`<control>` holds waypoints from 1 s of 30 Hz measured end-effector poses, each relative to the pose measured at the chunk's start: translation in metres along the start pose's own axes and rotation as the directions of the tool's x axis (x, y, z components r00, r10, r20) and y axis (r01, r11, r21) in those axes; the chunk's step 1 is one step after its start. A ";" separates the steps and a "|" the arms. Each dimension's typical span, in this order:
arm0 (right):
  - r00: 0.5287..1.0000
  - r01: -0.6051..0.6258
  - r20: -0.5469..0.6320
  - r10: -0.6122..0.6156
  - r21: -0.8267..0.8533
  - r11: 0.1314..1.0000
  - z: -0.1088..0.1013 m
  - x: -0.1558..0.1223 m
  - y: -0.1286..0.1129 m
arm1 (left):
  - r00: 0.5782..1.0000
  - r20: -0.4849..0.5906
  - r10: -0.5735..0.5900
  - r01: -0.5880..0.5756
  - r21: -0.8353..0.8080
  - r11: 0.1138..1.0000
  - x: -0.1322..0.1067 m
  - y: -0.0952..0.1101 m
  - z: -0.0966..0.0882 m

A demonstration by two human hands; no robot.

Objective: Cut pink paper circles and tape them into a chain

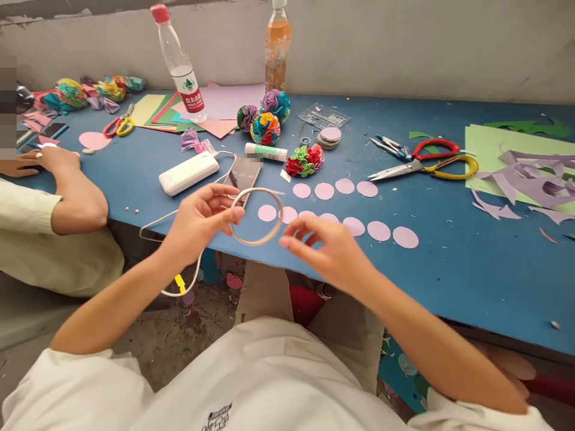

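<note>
My left hand (204,215) is closed on a thin ring (257,216), a roll of clear tape by its look, held just above the near edge of the blue table (471,263). My right hand (326,245) hovers right beside the ring with fingers spread and slightly motion-blurred, holding nothing I can see. Under and beyond the hands lie two rows of pink paper circles (380,230). A phone (243,175) and a white power bank (188,172) with a cable lie just behind the ring.
Red-and-yellow scissors (426,161), a glue stick (266,152), paper flower balls (265,117), a stack of pink discs (330,136), two bottles (179,63), coloured sheets and purple scraps (525,176) lie on the table. Another person's arm (72,191) rests at the left edge.
</note>
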State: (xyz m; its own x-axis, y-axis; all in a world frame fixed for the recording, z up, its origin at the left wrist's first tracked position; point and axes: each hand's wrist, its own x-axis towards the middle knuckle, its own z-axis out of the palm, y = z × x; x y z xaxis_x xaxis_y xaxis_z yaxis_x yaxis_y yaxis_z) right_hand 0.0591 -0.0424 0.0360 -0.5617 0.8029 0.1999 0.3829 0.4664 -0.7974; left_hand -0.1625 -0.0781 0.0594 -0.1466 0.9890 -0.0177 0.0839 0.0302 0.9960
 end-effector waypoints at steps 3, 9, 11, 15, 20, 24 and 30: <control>0.961 0.225 -0.122 -0.249 -0.179 0.958 0.016 -0.028 0.003 | 0.992 -0.007 -0.127 0.119 -0.310 0.943 -0.019 -0.009 0.029; 0.812 0.417 -0.165 -0.560 -0.508 0.754 -0.001 -0.044 0.022 | 0.917 0.260 -0.304 0.398 -0.520 0.756 -0.050 -0.019 0.063; 0.848 0.472 -0.110 -0.519 -0.289 0.833 -0.019 -0.042 0.025 | 0.917 0.319 -0.238 0.358 -0.397 0.845 -0.052 -0.024 0.061; 0.993 0.110 -0.064 -0.102 0.131 0.985 -0.047 -0.028 0.024 | 0.992 0.124 0.023 -0.014 -0.071 0.997 -0.033 -0.034 0.044; 0.989 -0.141 0.005 0.149 0.355 0.924 -0.056 0.004 0.024 | 0.937 0.295 -0.188 0.263 -0.239 0.935 0.006 -0.033 0.028; 0.982 -0.181 0.033 0.185 0.427 0.886 -0.052 0.021 0.027 | 0.886 0.354 -0.300 0.415 -0.316 0.853 0.021 -0.029 0.022; 0.983 -0.180 0.042 0.179 0.420 0.890 -0.046 0.027 0.033 | 0.875 0.271 -0.402 0.466 -0.244 0.850 0.034 -0.027 0.012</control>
State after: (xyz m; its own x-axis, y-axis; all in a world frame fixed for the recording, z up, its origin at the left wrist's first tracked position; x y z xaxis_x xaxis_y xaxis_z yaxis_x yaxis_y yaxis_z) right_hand 0.0899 0.0120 0.0413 -0.5145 0.8570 0.0297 0.1338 0.1145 -0.9844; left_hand -0.1576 -0.0436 0.0308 0.1048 0.8920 -0.4397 -0.2378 0.4518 0.8599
